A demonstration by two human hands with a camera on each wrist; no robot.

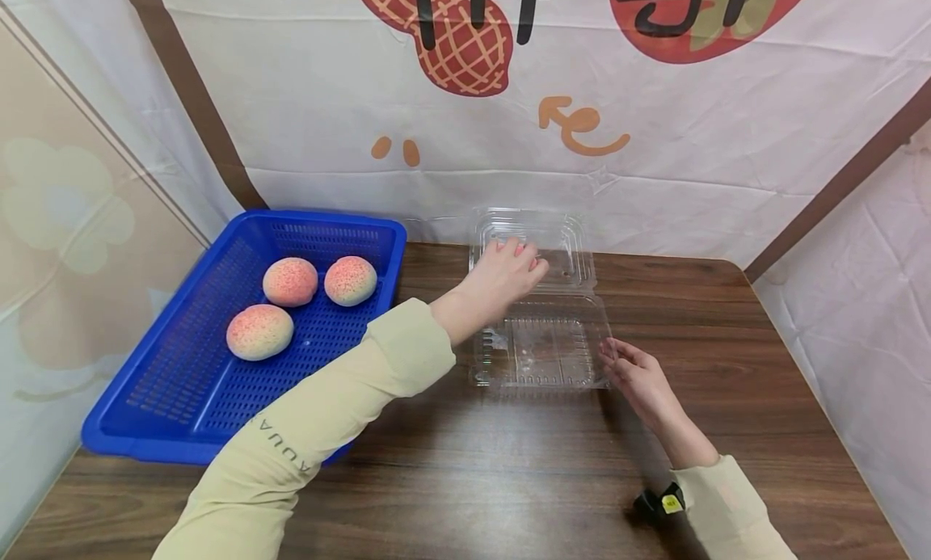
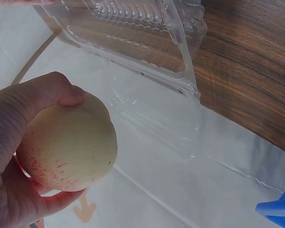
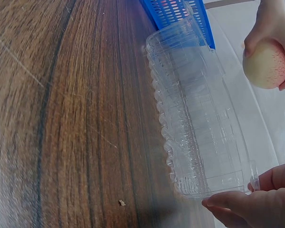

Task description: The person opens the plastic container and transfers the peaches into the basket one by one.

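Observation:
My left hand [image 1: 502, 279] grips a peach [image 2: 78, 142], pale cream with red speckles, thumb on one side and curled fingers on the other. In the head view the hand hides most of that peach; it is above the hinge side of a clear plastic clamshell box [image 1: 549, 350]. The box lies open, its lid [image 1: 570, 257] folded back against the wall cloth. At the box's right edge my right hand [image 1: 643, 382] pinches the rim between thumb and fingers. The right wrist view shows this pinch at the near corner of the box [image 3: 213, 183].
A blue perforated basket [image 1: 240, 414] stands on the left of the wooden table [image 1: 509, 479]. In it are three peaches: one at the back [image 1: 290, 282], one to the right [image 1: 351, 281], one in front [image 1: 259, 332]. A small black object [image 1: 658, 503] is beside my right sleeve.

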